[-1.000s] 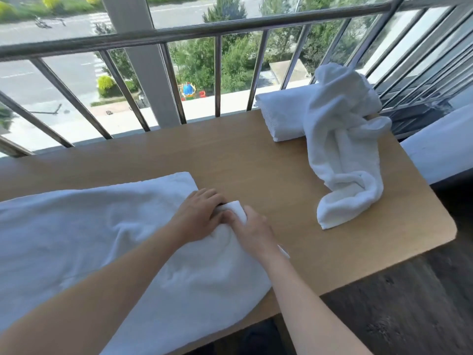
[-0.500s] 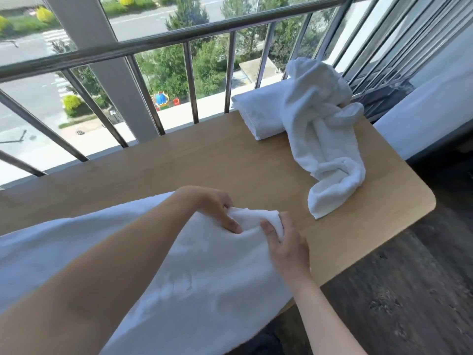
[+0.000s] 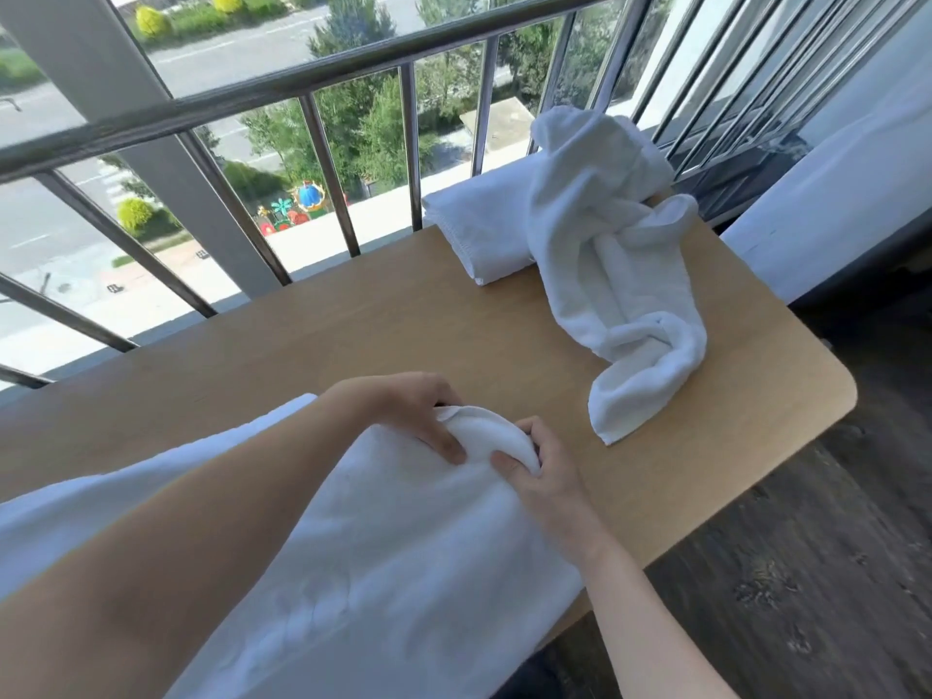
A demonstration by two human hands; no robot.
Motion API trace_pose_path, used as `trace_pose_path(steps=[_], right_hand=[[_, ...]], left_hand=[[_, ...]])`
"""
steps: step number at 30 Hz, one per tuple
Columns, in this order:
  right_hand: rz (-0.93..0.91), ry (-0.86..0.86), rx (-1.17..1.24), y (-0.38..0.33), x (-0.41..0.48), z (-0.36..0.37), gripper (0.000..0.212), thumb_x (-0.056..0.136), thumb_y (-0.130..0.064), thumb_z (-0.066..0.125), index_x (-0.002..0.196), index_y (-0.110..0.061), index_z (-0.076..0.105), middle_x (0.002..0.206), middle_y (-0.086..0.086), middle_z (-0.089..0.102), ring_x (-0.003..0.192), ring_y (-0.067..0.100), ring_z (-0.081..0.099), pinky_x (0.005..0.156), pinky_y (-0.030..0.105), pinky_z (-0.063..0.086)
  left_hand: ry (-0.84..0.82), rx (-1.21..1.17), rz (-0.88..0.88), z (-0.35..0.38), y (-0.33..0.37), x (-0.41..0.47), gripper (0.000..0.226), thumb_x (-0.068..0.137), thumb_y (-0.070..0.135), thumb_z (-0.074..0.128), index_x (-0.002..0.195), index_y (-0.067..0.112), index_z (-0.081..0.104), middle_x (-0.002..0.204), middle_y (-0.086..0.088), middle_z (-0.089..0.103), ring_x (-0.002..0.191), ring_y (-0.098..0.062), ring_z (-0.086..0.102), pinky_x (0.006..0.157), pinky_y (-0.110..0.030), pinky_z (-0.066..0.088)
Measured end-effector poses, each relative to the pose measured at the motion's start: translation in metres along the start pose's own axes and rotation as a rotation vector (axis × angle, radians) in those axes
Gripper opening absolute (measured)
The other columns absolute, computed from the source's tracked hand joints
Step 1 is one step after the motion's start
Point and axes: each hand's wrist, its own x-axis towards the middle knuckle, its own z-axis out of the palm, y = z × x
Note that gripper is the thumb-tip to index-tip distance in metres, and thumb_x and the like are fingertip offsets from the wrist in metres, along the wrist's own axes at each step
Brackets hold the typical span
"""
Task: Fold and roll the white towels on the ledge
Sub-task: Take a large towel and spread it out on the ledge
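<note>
A person's left hand (image 3: pixel 403 413) and right hand (image 3: pixel 542 476) both grip the curled end of a towel (image 3: pixel 403 557) laid along the near edge of the ledge (image 3: pixel 353 335), thumbs and fingers pinching the first turn, apparently to hold it tight as the roll begins; the rest of the cloth lies flat, running off to the left. At the far right corner a crumpled towel (image 3: pixel 620 274) is draped over a folded towel (image 3: pixel 479 229) beside the railing (image 3: pixel 323 83); both seem parked clear of the working space.
</note>
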Motion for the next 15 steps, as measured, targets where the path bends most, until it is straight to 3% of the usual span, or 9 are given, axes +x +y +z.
trace_pose_path(steps=[3, 4, 7, 10, 12, 13, 15], right_hand=[[0.028, 0.027, -0.026, 0.004, 0.008, 0.002, 0.016, 0.090, -0.027, 0.070, 0.092, -0.025, 0.054, 0.070, -0.016, 0.051, 0.062, 0.006, 0.043, 0.057, 0.021, 0.036], [0.036, 0.035, -0.045, 0.004, 0.011, 0.001, 0.015, 0.091, -0.029, 0.070, 0.093, -0.027, 0.054, 0.070, -0.018, 0.053, 0.062, 0.005, 0.044, 0.057, 0.021, 0.037], [0.005, 0.088, -0.200, 0.005, 0.016, 0.000, 0.015, 0.092, -0.043, 0.066, 0.098, -0.033, 0.057, 0.077, -0.017, 0.063, 0.066, 0.004, 0.054, 0.059, 0.022, 0.043], [-0.051, 0.204, -0.427, 0.010, 0.020, -0.002, 0.024, 0.094, -0.056, 0.056, 0.096, -0.032, 0.058, 0.077, -0.012, 0.064, 0.074, 0.008, 0.059, 0.067, 0.028, 0.047], [0.016, 0.235, -0.557, 0.014, 0.026, -0.005, 0.030, 0.096, -0.055, 0.051, 0.098, -0.025, 0.054, 0.084, -0.011, 0.063, 0.085, 0.019, 0.060, 0.073, 0.038, 0.047], [0.082, 0.236, -0.629, 0.017, 0.029, -0.007, 0.032, 0.097, -0.053, 0.050, 0.100, -0.022, 0.051, 0.088, -0.006, 0.061, 0.090, 0.025, 0.060, 0.073, 0.039, 0.045], [0.157, 0.239, -0.737, 0.024, 0.032, -0.010, 0.034, 0.098, -0.054, 0.046, 0.097, -0.020, 0.043, 0.086, -0.003, 0.052, 0.092, 0.031, 0.058, 0.069, 0.039, 0.040]], left_hand=[[0.126, 0.117, 0.104, -0.007, 0.002, 0.006, 0.056, 0.054, 0.068, 0.080, 0.102, 0.045, 0.063, 0.107, 0.023, 0.056, 0.104, -0.001, 0.052, 0.089, -0.028, 0.048], [0.142, 0.136, 0.141, -0.012, 0.004, 0.007, 0.050, 0.058, 0.064, 0.081, 0.099, 0.043, 0.062, 0.112, 0.021, 0.056, 0.107, -0.004, 0.051, 0.091, -0.028, 0.047], [0.147, 0.236, 0.114, -0.029, 0.013, 0.008, 0.042, 0.062, 0.058, 0.083, 0.083, 0.039, 0.051, 0.090, 0.015, 0.060, 0.084, -0.013, 0.059, 0.064, -0.032, 0.046], [0.432, 0.343, 0.217, -0.045, 0.019, 0.010, 0.048, 0.065, 0.053, 0.086, 0.090, 0.041, 0.046, 0.082, 0.016, 0.055, 0.076, -0.011, 0.054, 0.058, -0.027, 0.033], [0.738, 0.351, 0.352, -0.051, 0.015, 0.012, 0.043, 0.077, 0.043, 0.082, 0.110, 0.032, 0.057, 0.101, 0.009, 0.063, 0.099, -0.022, 0.057, 0.077, -0.028, 0.040], [0.832, 0.307, 0.303, -0.052, 0.009, 0.013, 0.048, 0.082, 0.042, 0.079, 0.123, 0.028, 0.057, 0.118, 0.003, 0.063, 0.115, -0.027, 0.054, 0.091, -0.034, 0.040], [0.856, 0.143, 0.081, -0.047, -0.005, 0.014, 0.065, 0.087, 0.049, 0.071, 0.142, 0.025, 0.046, 0.142, -0.002, 0.052, 0.135, -0.028, 0.041, 0.108, -0.043, 0.032]])
